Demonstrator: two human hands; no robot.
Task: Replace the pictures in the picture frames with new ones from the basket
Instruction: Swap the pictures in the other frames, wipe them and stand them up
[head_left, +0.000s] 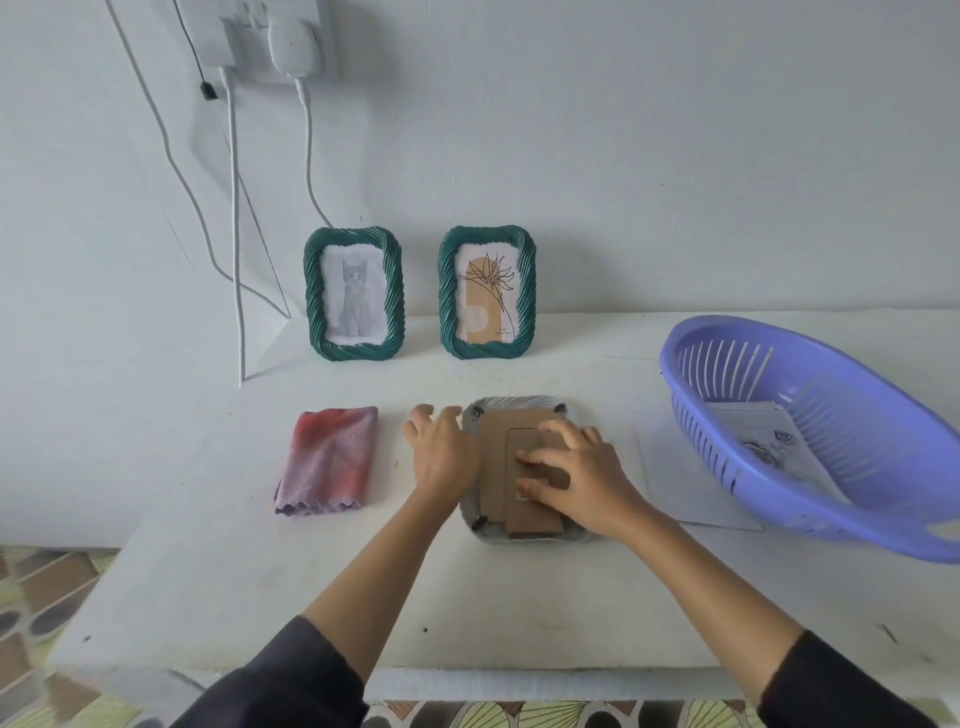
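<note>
Picture frame (496, 447) face down at the table's (260, 571) near middle, cardboard back up, left hand (441, 452) against its left edge with fingers loosely straight, right hand (582, 473) pressing spread fingers on the back, basket (857, 384) holding pictures (769, 441) at right, green cat frame (355, 293) and green flower frame (487, 292) upright at the far wall.

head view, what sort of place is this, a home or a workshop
Probably a room in a home: a white table against a plain wall, chargers plugged into a wall socket, and patterned floor tiles.
</note>
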